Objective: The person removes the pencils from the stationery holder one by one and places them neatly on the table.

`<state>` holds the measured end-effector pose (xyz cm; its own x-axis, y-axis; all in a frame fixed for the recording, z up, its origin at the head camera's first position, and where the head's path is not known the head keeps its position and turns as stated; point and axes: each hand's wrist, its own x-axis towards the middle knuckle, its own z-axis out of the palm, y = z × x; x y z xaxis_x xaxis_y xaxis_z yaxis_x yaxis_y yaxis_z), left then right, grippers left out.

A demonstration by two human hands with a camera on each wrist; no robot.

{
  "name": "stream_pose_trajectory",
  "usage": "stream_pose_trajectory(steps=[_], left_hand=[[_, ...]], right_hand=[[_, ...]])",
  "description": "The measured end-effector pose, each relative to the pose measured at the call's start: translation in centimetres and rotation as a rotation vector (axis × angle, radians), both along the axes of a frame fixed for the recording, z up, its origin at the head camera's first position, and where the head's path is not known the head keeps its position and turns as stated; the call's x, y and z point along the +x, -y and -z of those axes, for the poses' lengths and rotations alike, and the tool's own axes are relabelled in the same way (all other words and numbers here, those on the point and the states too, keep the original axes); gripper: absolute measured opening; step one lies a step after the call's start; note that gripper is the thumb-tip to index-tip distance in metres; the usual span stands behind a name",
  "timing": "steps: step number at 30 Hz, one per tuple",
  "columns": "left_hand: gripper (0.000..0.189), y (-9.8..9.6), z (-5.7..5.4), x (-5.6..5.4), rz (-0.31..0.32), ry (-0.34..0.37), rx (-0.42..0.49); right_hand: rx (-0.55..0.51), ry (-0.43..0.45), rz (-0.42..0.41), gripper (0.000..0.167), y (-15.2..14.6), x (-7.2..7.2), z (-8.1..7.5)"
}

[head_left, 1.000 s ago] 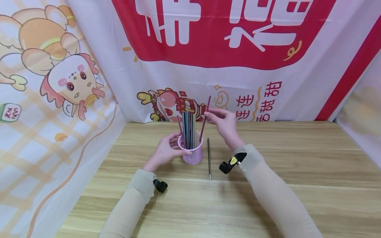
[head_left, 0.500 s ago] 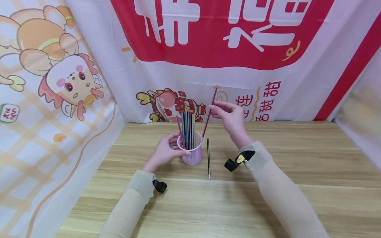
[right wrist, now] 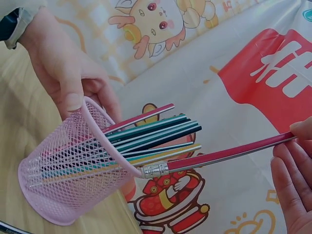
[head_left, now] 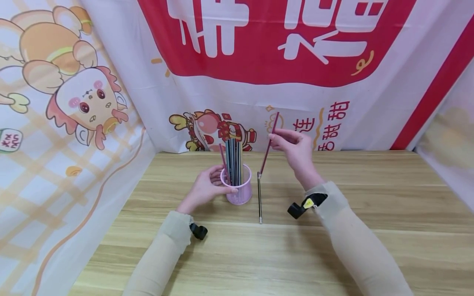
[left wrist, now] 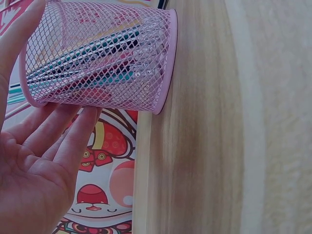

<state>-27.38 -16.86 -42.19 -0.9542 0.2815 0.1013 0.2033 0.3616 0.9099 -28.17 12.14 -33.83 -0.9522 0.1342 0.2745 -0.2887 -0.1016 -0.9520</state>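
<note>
My left hand (head_left: 205,188) holds a pink mesh pencil cup (head_left: 240,196), thumb at the near side of the rim and fingers on the far side. In the left wrist view the fingers (left wrist: 73,141) lie along the mesh wall. Several pencils (head_left: 234,162) stand in the cup: dark, green, yellow and one red. My right hand (head_left: 297,151) pinches a red pencil (head_left: 266,154) near its upper end. This pencil slants, its metal-banded end (right wrist: 155,170) pointing down, outside the cup. A black pencil (head_left: 260,201) lies on the table just right of the cup.
The wooden table (head_left: 333,246) has its back edge against a printed cloth (head_left: 333,74) with red and white lettering. Another cartoon-printed cloth (head_left: 44,172) hangs at the left. Each wrist wears a small black camera (head_left: 200,232).
The red pencil has come out of the cup, rising and then moving right with my right hand; its lower end now overlaps the black pencil's top in view. My left hand stays on the cup.
</note>
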Motion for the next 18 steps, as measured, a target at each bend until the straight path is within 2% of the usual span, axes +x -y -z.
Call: stream_pose_trajectory(steps=[9,18], left_hand=[[0.089,0.0,0.0,0.1,0.001,0.002,0.004],[0.088,0.0,-0.1,0.2,-0.005,0.004,0.001]], right_hand=[[0.005,0.064,-0.02,0.037,-0.9,0.6,0.9],[0.06,0.115,-0.024,0.035,-1.7,0.9,2.5]])
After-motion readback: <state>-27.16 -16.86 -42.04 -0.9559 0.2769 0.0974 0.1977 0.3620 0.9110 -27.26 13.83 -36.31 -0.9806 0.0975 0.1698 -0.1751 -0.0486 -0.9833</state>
